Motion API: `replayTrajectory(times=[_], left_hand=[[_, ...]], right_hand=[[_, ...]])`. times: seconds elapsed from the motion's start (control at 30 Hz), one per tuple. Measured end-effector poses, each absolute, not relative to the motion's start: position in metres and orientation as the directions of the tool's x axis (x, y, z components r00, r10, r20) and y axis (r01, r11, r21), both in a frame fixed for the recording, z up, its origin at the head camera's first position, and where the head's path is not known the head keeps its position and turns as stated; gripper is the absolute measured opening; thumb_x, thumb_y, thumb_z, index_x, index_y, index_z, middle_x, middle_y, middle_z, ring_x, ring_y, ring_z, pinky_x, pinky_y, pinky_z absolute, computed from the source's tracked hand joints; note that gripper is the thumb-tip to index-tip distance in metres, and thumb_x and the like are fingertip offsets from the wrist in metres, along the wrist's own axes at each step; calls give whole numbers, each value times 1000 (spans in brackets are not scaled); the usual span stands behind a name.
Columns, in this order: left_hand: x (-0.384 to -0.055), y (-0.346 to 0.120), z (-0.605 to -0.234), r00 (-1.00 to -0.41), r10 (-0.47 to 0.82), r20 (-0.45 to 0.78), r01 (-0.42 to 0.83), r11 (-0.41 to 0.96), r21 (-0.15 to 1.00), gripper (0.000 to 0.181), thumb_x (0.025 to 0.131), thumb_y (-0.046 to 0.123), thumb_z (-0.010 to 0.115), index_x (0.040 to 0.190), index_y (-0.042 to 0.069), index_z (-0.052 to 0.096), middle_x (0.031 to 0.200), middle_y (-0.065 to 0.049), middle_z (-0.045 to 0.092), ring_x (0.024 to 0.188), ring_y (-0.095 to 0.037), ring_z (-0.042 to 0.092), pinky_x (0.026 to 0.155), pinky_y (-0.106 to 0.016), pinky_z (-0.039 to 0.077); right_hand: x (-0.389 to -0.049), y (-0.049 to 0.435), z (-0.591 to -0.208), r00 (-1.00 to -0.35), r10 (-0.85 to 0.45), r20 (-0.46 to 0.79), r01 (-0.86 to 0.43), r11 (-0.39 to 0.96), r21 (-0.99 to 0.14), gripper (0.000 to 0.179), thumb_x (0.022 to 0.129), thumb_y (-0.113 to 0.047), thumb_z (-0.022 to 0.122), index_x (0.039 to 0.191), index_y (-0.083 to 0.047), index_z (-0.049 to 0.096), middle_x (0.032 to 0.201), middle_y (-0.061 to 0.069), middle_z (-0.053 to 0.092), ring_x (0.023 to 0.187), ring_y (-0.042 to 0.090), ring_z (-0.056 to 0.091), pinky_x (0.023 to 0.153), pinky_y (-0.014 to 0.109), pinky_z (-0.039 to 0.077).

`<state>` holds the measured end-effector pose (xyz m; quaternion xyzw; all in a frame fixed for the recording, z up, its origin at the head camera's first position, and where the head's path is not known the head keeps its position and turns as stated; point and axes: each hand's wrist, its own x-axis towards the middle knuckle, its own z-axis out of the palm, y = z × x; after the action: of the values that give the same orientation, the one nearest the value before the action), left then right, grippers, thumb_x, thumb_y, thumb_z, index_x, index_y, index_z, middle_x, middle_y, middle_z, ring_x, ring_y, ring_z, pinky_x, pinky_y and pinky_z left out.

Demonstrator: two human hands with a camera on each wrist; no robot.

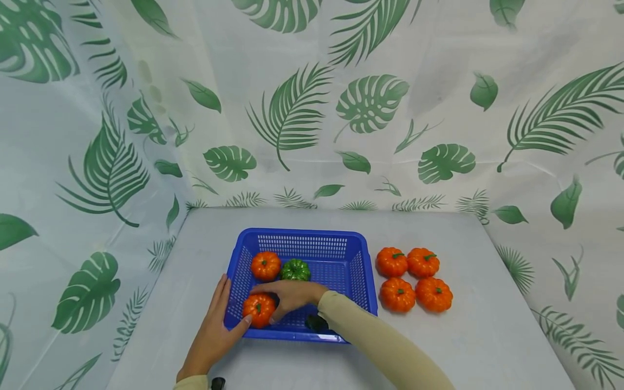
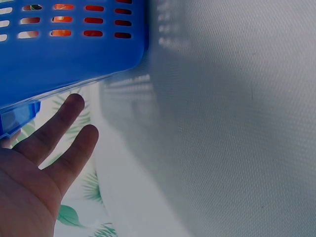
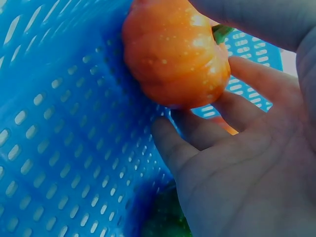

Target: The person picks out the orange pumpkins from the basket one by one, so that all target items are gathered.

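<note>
Orange pumpkin (image 1: 258,311), glossy and deeply ribbed, sits in the grasp of the right hand (image 1: 291,294), whose fingers curl round its side with the thumb opposite. Its skin is bright with small pale highlights, and a short green stem rises from the dimple where the ribs meet. Seen from the head, the stem faces up toward the viewer; in the right wrist view it points to the upper right. Its shape is squat and round — wider across than along the stem — so no long axis stands out.

It is inside the blue basket (image 1: 302,334), in the near left corner. The left hand (image 1: 210,331) is at that corner too, its fingers straight and spread along the outer wall and its thumb over the rim beside the pumpkin; whether the thumb touches it cannot be told.

Behind it in the basket lie another orange pumpkin (image 1: 266,266) and, just right of that, a green pumpkin (image 1: 296,270). A dark green object (image 1: 316,323) is partly hidden by the right sleeve (image 1: 375,333). Outside, right of the basket, four orange pumpkins (image 1: 398,295) stand close together on the white table (image 1: 468,346) — leaf-printed sheeting (image 1: 302,184) rises beyond.
</note>
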<state>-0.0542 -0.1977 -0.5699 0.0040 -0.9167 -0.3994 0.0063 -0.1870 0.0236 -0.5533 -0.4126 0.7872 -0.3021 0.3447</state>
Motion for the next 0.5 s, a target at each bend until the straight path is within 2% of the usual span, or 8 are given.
replayTrajectory(times=[0.23,0.5], left_hand=[[-54,-198,-571,-1000,-7,24,13,676,737,104,98,53,72,173,11,13,180,-9,4,159,-46,20,118,-69,25],[-55,-199,-572,-1000,-8,10,2,671,742,104,99,55,71,174,13,13,180,-7,3,160,-45,18,119,-70,24]], right_hand=[[-185,21,-553,-423,-853,-305,-433,486,-759,79,90,-19,87,160,-27,52,156,-1,55,140,20,52,114,43,47],[-188,18,-558,-417,-869,-265,-498,462,-734,75,91,-18,87,158,-26,55,155,0,57,138,18,54,115,40,45]])
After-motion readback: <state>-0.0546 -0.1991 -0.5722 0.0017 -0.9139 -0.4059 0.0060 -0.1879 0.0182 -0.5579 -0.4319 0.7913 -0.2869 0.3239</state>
